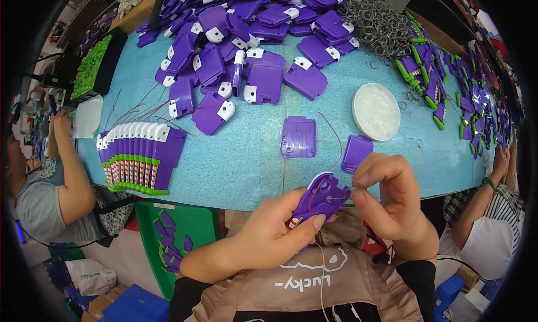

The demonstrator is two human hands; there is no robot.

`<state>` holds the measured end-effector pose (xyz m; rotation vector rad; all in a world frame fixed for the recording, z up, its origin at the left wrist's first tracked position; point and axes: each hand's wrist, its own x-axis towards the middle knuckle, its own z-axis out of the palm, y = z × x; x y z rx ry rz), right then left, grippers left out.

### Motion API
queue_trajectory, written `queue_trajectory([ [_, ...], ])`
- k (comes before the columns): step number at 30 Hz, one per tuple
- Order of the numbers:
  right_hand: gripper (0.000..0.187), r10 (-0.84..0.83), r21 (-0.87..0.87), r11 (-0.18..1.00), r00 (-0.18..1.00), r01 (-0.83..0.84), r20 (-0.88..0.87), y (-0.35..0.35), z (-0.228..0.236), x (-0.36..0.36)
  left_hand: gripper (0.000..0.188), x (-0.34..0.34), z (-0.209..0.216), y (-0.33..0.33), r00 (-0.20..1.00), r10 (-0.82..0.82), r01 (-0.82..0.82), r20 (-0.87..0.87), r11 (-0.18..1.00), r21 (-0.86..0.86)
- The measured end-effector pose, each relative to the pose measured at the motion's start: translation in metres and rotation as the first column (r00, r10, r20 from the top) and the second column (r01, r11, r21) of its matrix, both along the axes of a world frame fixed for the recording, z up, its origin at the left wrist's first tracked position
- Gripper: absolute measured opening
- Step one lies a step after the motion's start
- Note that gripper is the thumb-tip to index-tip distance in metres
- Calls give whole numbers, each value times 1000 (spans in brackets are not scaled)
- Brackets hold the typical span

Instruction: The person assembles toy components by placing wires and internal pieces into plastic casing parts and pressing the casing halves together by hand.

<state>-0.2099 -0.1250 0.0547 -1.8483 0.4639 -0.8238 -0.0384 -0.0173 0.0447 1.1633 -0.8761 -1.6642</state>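
Note:
My left hand (269, 229) grips a purple plastic housing (320, 201) with a white rounded end, its thumb across the lower part. The housing's inner side, with recesses, faces up, and a thin red wire (339, 143) rises from it over the table. At the housing's right edge my right hand (392, 196) has thumb and forefinger close together in a pinch; whatever is between them is too small to name. Just beyond lie two flat purple covers, one on the left (298, 137) and one (357, 151) near my right fingers. A white round bowl (355, 116) holds translucent small pieces.
Purple-and-white housings (266, 75) heap up at the back, beside grey metal rings (378, 28). A fanned row of assembled pieces (137, 154) lies left. A green bin (147, 227) stands below the table edge. Co-workers sit left (50, 199) and right (482, 227).

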Motion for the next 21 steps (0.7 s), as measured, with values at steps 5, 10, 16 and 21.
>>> queue_trajectory([
  [5, 24, 35, -165, 985, 998, -42, -44, -6, 9, 7, 17, 5, -2, 1, 998, 22, -20, -56, 999, 39],
  [10, 22, -17, -130, 991, 998, 9, -58, -3, 9, 14, 18, 7, -5, 4, 999, -24, 25, -29, 999, 37],
  [16, 17, -20, -229, 973, 987, -18, -160, -6, 7, 25, 17, 5, 7, 5, 995, -48, 59, -90, 991, 120],
  [21, 19, 177, 159, 976, 969, -150, -172, -4, 7, 30, 14, 13, -2, 3, 986, -165, 165, -12, 982, 88],
])
